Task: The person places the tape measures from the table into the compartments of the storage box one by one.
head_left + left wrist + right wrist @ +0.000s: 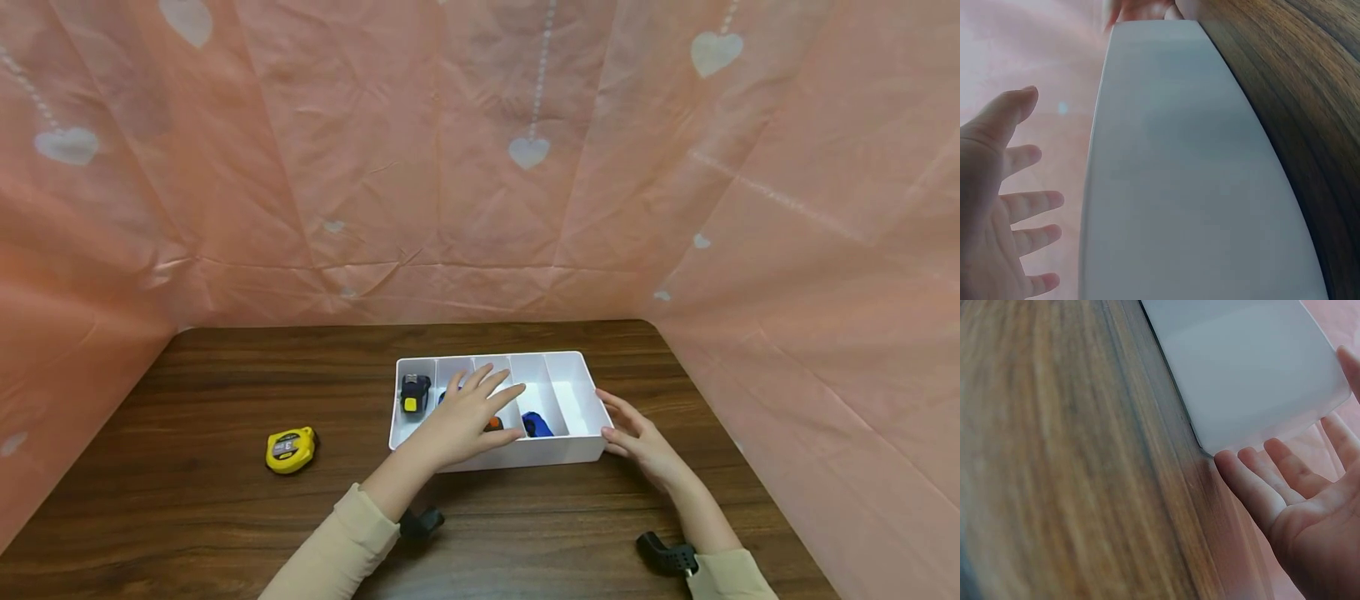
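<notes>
A white box (517,454) divided into compartments stands on the table. My left hand (467,417) is over its middle, fingers spread and holding nothing; in the left wrist view that hand (997,206) is apart from the box's long side wall (1179,162). My right hand (637,437) touches the right end of the box with extended fingers (1247,484). The leftmost compartment holds a black tape measure (414,393) with a yellow button. A blue object (536,424) lies in the fourth compartment. Between them, a dark object with orange (493,424) and another blue piece are mostly hidden by my left hand.
A yellow tape measure (291,451) lies on the brown wooden table (187,500), left of the box. Pink cloth (450,208) with white hearts hangs behind the table and along both sides. Black wrist mounts (666,555) sit below both hands.
</notes>
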Demonstrator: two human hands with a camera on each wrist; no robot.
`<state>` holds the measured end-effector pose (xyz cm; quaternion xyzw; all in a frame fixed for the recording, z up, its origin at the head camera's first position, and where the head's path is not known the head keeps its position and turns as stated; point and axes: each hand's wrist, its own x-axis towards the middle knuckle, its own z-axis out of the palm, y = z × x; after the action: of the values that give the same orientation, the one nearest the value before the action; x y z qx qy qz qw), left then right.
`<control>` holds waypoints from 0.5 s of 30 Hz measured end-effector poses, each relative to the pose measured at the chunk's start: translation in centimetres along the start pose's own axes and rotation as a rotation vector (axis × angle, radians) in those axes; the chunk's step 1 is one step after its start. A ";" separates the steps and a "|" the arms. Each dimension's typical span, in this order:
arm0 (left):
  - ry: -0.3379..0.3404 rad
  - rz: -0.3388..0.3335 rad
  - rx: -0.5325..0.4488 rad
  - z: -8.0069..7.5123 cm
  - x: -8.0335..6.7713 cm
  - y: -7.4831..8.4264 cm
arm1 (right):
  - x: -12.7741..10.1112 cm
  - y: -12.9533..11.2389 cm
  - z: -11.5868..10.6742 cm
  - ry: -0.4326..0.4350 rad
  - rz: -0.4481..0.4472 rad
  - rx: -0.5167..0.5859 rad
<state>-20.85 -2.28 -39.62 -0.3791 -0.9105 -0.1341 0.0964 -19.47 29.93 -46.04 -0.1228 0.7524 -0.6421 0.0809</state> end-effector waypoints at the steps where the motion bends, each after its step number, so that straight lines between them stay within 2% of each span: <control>1: 0.000 -0.002 -0.001 -0.1 -0.1 -0.1 | 0.0 0.0 0.0 -0.001 -0.001 0.002; 15: 0.035 -0.026 0.003 -1.6 -2.1 -1.4 | 0.0 0.1 0.0 -0.006 -0.008 0.018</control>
<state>-20.24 -5.12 -38.94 -0.3645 -0.9138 -0.1405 0.1112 -19.44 29.91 -46.12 -0.1267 0.7458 -0.6488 0.0815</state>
